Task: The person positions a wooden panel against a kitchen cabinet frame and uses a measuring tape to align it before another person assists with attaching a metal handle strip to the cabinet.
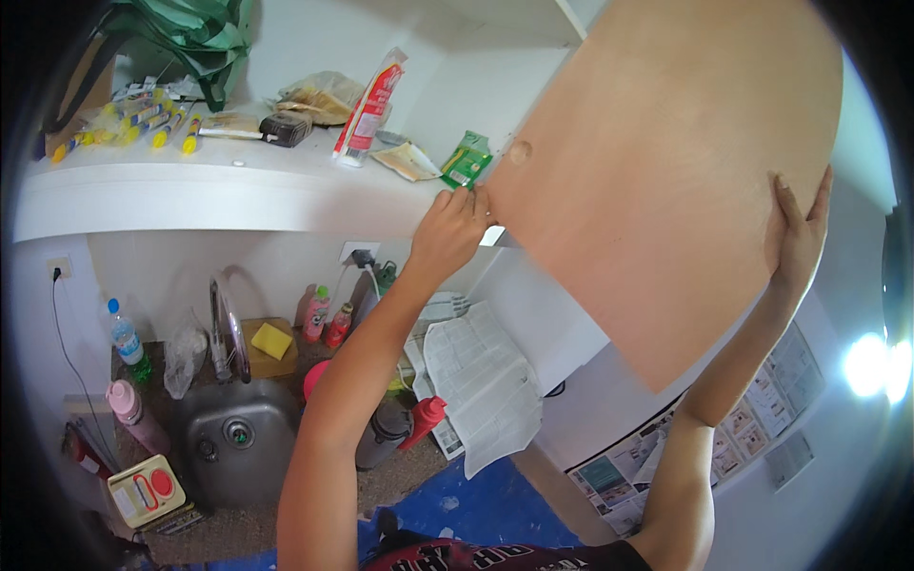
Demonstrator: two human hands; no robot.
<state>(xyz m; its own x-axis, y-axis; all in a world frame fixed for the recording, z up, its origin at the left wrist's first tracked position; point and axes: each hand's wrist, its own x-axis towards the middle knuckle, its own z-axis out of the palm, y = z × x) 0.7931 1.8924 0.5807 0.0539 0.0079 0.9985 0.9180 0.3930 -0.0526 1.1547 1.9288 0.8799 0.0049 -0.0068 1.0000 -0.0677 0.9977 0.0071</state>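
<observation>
A large, light brown wooden cabinet door (pixel 657 181) with a round recess near its left edge fills the upper right. My left hand (pixel 455 226) is raised and grips the door's left edge, fingers curled around it. My right hand (pixel 798 233) lies flat against the door's right edge, fingers stretched upward. A small green packet (pixel 466 160) lies on the white shelf (pixel 219 190) just above my left hand.
The shelf carries a green bag (pixel 195 33), yellow tubes (pixel 143 119), a red-and-white package (pixel 369 107) and paper wrappers. Below sit a steel sink (pixel 233 443) with tap, a yellow sponge (pixel 271 340), bottles, a red-capped bottle (pixel 424 419) and newspaper sheets (pixel 481 381).
</observation>
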